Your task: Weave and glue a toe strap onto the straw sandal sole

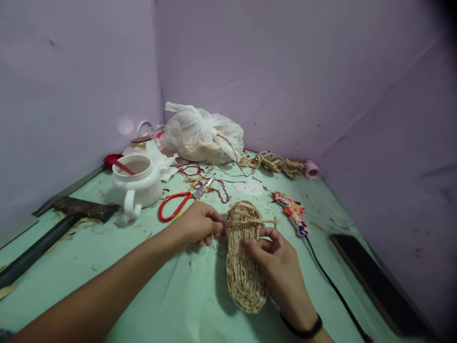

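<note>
A woven straw slipper sole (244, 271) stands tilted over the green tabletop, its toe end away from me. A twisted straw cord (250, 221) crosses its upper part and sticks out on the right. My right hand (278, 262) grips the sole by its right edge, thumb on the face. Beside the left edge, my left hand (205, 224) is closed in a pinch. A bit of red shows at its fingertips, too small to name. Just behind the left hand lie red-handled scissors (174, 205), blades parted a little.
At left are a hammer-like tool (84, 209) and a white pot (139, 183) with a red-handled item. A tied plastic bag (205, 136), red yarn (223, 193) and straw bundles (278, 163) lie behind. At right are a patterned glue gun (294, 214), its cord, and a dark phone-like slab (378, 283).
</note>
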Action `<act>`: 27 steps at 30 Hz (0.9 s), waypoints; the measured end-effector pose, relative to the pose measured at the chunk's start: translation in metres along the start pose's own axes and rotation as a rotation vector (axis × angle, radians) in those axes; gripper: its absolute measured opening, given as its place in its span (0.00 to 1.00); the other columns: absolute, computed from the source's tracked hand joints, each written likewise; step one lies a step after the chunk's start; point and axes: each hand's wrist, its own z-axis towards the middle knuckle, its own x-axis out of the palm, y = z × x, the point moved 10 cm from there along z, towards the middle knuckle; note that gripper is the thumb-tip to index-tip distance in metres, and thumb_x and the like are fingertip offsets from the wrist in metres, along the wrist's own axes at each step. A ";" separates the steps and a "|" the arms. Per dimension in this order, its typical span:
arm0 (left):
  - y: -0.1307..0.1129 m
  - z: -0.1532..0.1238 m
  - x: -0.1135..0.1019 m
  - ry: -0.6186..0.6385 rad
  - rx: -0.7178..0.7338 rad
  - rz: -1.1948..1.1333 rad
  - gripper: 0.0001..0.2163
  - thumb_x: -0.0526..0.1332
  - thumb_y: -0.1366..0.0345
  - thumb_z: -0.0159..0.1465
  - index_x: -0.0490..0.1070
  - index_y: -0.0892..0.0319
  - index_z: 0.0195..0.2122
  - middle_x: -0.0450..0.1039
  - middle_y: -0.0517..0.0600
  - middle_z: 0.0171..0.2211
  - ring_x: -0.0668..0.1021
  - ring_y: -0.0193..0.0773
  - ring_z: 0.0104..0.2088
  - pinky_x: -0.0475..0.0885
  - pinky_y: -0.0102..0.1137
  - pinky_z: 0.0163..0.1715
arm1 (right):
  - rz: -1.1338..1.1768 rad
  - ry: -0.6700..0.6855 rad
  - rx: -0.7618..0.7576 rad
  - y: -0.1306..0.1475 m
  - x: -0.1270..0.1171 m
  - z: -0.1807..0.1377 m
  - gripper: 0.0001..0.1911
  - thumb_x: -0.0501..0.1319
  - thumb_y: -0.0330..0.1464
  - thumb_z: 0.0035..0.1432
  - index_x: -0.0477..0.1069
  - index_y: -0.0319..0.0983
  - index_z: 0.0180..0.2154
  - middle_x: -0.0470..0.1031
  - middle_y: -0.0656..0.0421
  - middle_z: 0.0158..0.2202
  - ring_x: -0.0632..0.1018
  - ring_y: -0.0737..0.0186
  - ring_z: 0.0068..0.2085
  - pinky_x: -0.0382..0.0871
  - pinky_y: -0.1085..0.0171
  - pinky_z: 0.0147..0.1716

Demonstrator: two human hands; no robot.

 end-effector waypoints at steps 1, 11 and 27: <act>0.001 0.000 0.002 0.017 -0.008 -0.033 0.05 0.57 0.73 0.48 0.69 0.64 0.27 0.69 0.45 0.17 0.66 0.26 0.11 0.58 0.23 0.10 | -0.017 -0.037 -0.022 0.004 -0.002 -0.001 0.20 0.65 0.36 0.37 0.57 0.42 0.30 0.62 0.71 0.12 0.64 0.69 0.14 0.56 0.70 0.13; 0.001 0.003 0.010 0.015 0.000 -0.095 0.05 0.59 0.73 0.46 0.66 0.64 0.26 0.65 0.41 0.13 0.65 0.25 0.11 0.58 0.20 0.08 | -0.158 -0.079 -0.204 0.021 -0.006 -0.008 0.12 0.61 0.33 0.43 0.58 0.41 0.30 0.63 0.69 0.14 0.65 0.70 0.15 0.57 0.72 0.14; -0.040 -0.026 -0.014 -0.290 0.297 -0.138 0.07 0.61 0.66 0.47 0.65 0.61 0.26 0.64 0.40 0.13 0.66 0.26 0.13 0.60 0.20 0.12 | 0.521 0.347 0.000 0.000 0.021 0.002 0.21 0.68 0.37 0.42 0.62 0.39 0.36 0.74 0.63 0.24 0.73 0.66 0.24 0.65 0.66 0.27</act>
